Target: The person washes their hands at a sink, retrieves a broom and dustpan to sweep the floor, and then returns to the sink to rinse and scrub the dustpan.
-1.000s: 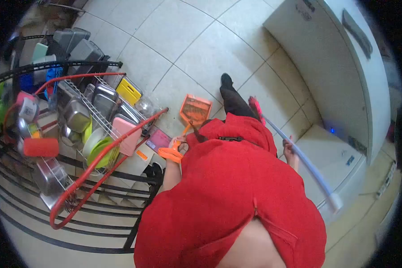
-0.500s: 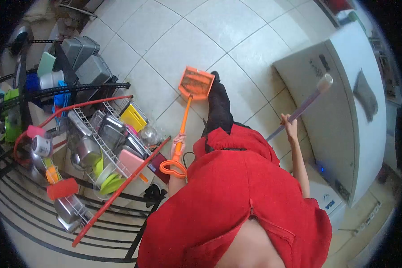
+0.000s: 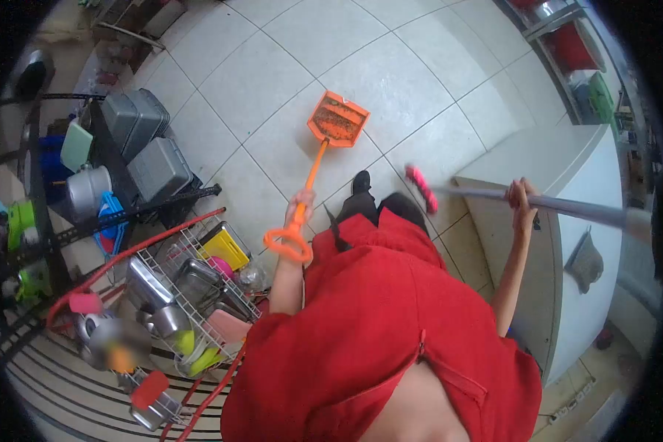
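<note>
My left hand [image 3: 299, 206] is closed around the long handle of an orange dustpan [image 3: 337, 121], just above its loop-shaped grip. The pan is out in front of my feet over the tiles, with dark dirt streaked across its inside. In my right hand [image 3: 521, 200] is the grey stick of a broom [image 3: 465, 192], fingers wrapped round it. Its pink bristle head [image 3: 422, 189] is low by my feet, between them and the white cabinet. The stick's far end reaches out to the right, blurred by motion.
On the left stand a dish rack [image 3: 188, 295] with red rails, full of pans and containers, and a black metal shelf [image 3: 136, 210] with grey bins. The white cabinet [image 3: 560, 169] is close by my right arm. Pale tiled floor [image 3: 272, 96] stretches ahead.
The broom has swung from beside my body to nearly level, and its pink head has come into view. My right hand moved forward and right. The dustpan is slightly further ahead.
</note>
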Tool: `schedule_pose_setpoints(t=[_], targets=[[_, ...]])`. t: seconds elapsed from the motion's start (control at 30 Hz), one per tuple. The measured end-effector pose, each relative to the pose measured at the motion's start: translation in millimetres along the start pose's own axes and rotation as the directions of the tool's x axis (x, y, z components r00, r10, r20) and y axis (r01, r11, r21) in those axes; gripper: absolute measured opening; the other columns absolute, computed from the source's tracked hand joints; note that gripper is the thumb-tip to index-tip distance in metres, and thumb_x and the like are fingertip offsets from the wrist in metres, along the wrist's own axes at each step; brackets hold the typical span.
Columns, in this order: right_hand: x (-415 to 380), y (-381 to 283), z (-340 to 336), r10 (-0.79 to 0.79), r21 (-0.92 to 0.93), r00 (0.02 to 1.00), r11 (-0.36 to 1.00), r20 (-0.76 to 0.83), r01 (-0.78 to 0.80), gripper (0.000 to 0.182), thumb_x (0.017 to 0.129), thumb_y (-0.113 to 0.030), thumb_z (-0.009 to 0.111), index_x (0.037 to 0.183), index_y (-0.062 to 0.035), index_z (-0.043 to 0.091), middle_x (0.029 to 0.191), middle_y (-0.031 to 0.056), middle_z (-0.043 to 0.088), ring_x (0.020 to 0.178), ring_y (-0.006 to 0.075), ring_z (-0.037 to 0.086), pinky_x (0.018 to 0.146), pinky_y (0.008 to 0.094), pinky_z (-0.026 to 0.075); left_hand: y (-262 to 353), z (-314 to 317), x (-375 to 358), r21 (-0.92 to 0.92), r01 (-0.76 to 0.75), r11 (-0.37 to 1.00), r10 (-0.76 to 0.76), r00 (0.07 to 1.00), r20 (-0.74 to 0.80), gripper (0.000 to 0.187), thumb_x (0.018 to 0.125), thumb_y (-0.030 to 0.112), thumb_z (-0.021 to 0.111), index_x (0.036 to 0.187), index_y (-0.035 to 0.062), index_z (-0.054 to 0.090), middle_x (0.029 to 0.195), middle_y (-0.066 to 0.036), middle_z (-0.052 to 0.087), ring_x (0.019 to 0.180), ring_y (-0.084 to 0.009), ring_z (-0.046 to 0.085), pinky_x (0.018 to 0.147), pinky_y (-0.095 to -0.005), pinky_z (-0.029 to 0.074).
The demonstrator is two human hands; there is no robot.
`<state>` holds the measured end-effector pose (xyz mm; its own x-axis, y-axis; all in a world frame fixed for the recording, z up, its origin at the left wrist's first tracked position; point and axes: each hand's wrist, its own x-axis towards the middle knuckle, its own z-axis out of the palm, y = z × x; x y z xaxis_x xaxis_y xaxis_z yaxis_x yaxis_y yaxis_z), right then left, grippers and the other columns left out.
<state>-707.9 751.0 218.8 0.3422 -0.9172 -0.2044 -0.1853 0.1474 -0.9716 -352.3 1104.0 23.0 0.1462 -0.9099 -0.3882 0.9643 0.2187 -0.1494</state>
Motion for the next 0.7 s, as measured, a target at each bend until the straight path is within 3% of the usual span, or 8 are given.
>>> schedule_pose_setpoints(t=[0.1,0.17,0.23,0.33,0.47,0.53,0.63,0.7], targets=[[46,-9,26,-0.111,-0.072,0.994,0.991,-0.011,0.11,0.032,0.08,-0.012,0.048,0.052,-0.0092,0.032,0.047,-0.0015,0.03,0.044,0.0077,0.028,0.049,0.022,0.031,43,41,81,-0.558,0.071,0.827,-0.213,0.958,-0.194,0.013,0.081,0.005,0.039,0.088,-0.005,0.039,0.078,-0.01,0.046,0.066,-0.0154,0.051,0.051,-0.0181,0.045],[80,-17,41,-0.179,-0.149,0.984,0.973,-0.017,0.174,0.031,0.08,-0.012,0.048,0.053,-0.0084,0.034,0.048,-0.0014,0.031,0.046,0.0077,0.029,0.052,0.0221,0.033,75,35,116,0.146,-0.096,0.985,0.145,0.914,-0.379,0.024,0.077,0.003,0.044,0.095,-0.0092,0.035,0.094,-0.017,0.042,0.09,-0.0242,0.046,0.064,-0.0241,0.048],[117,-28,59,-0.305,-0.122,0.952,0.946,-0.027,0.3,0.031,0.079,-0.012,0.048,0.051,-0.0063,0.035,0.048,-0.0003,0.036,0.047,0.0074,0.033,0.045,0.0205,0.027,102,64,135,-0.314,-0.011,0.949,-0.096,0.941,-0.326,0.024,0.076,0.006,0.046,0.094,-0.006,0.036,0.097,-0.017,0.042,0.097,-0.0297,0.042,0.066,-0.0266,0.049],[182,-54,81,-0.275,-0.216,0.961,0.936,0.037,0.277,0.03,0.079,-0.014,0.049,0.053,-0.0055,0.038,0.05,0.0003,0.037,0.05,0.0074,0.034,0.048,0.0209,0.029,106,117,152,0.282,-0.121,0.952,0.273,0.751,-0.602,0.023,0.077,0.014,0.047,0.094,0.0008,0.039,0.096,-0.014,0.045,0.096,-0.0334,0.044,0.071,-0.0413,0.045],[287,-61,106,-0.261,-0.452,0.946,0.832,0.192,0.321,0.029,0.079,-0.018,0.052,0.055,-0.0038,0.042,0.05,-0.0002,0.039,0.05,0.006,0.035,0.046,0.0211,0.027,92,171,188,0.413,-0.357,0.838,0.526,0.729,-0.437,0.022,0.078,0.022,0.044,0.088,0.0025,0.043,0.091,-0.013,0.048,0.093,-0.0309,0.047,0.072,-0.046,0.042],[344,-54,128,-0.28,-0.459,0.922,0.804,0.267,0.378,0.03,0.077,-0.018,0.054,0.054,-0.0029,0.043,0.048,-0.0003,0.038,0.048,0.0055,0.032,0.043,0.0219,0.026,75,212,206,0.872,-0.399,0.284,0.875,0.48,-0.066,0.024,0.08,0.027,0.034,0.081,0.0045,0.043,0.092,-0.014,0.046,0.095,-0.0301,0.044,0.075,-0.0386,0.041],[424,-28,152,-0.227,-0.504,0.899,0.764,0.375,0.403,0.029,0.076,-0.02,0.055,0.056,-0.0023,0.044,0.047,0.0009,0.038,0.047,0.0067,0.031,0.042,0.0237,0.027,75,209,238,0.838,-0.478,0.263,0.819,0.57,0.069,0.031,0.08,0.034,0.028,0.073,0.007,0.041,0.075,-0.009,0.049,0.087,-0.0261,0.05,0.07,-0.0352,0.04],[465,-30,166,-0.178,-0.495,0.902,0.786,0.393,0.371,0.029,0.075,-0.021,0.056,0.057,-0.0019,0.044,0.047,0.0015,0.037,0.047,0.0074,0.031,0.042,0.025,0.028,54,258,273,0.667,-0.605,0.435,0.892,0.39,-0.229,0.029,0.079,0.033,0.031,0.061,0.0105,0.034,0.057,-0.004,0.041,0.061,-0.0181,0.05,0.061,-0.0304,0.038]])
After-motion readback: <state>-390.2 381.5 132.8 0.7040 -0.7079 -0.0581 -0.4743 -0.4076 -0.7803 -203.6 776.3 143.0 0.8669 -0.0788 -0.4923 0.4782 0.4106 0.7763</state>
